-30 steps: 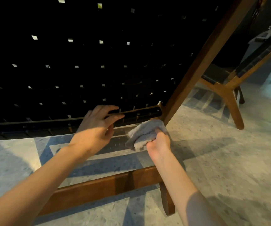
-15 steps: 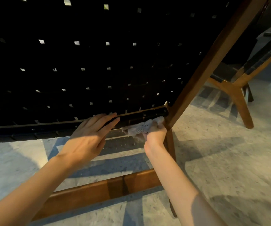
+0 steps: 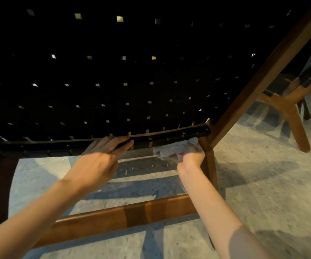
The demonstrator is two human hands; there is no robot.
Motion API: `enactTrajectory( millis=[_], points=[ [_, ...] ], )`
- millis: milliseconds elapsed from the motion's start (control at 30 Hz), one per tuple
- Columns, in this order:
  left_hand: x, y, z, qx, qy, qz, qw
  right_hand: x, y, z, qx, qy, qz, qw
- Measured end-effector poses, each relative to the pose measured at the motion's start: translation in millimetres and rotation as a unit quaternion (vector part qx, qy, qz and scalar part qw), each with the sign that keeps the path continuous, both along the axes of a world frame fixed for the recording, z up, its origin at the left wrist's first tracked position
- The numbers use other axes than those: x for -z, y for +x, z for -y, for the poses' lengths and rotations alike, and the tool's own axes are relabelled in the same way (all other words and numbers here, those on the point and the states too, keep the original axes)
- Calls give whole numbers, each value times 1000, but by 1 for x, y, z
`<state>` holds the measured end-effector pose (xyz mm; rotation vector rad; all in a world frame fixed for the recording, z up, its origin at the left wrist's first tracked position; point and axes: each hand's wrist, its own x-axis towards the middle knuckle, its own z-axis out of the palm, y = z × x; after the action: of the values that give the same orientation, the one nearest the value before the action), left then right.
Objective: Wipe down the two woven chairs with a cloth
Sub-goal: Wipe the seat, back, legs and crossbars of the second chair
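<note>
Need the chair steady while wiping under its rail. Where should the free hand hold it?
Probably the back's lower rail, left of the cloth, where the left hand rests. Come from the near side and below: the rail is a thin horizontal bar with open space under it, so fingers can curl round.

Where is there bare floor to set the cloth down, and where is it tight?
Free: floor right of the chair leg, up to the second chair; also between woven rail and lower stretcher. Crowded: rail's right corner, with cloth and right hand.

Under chair rail [image 3: 169, 137], right hand [image 3: 190, 158] grips cloth [image 3: 170, 149] (left hand [image 3: 98, 161] touches rail).
</note>
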<state>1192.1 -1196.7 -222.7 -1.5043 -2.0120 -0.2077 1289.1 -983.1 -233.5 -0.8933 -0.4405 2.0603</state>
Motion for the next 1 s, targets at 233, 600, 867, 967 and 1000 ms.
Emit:
enactTrajectory(
  millis=[233,600,867,967,1000],
  points=[
    [-5,-7,49,-54,-8,20,998,3,-21,60,-19,-25,4,1000],
    [6,-27,133,-172,24,115,978,11,-56,175,-146,100,104,979],
    [3,-32,178,-223,77,194,952,12,-98,259,-254,109,107,955],
    [3,-29,195,-228,96,213,945,22,-106,276,-306,170,119,929],
    [2,-28,200,-226,102,216,944,25,-107,280,-326,185,125,919]
  ],
)
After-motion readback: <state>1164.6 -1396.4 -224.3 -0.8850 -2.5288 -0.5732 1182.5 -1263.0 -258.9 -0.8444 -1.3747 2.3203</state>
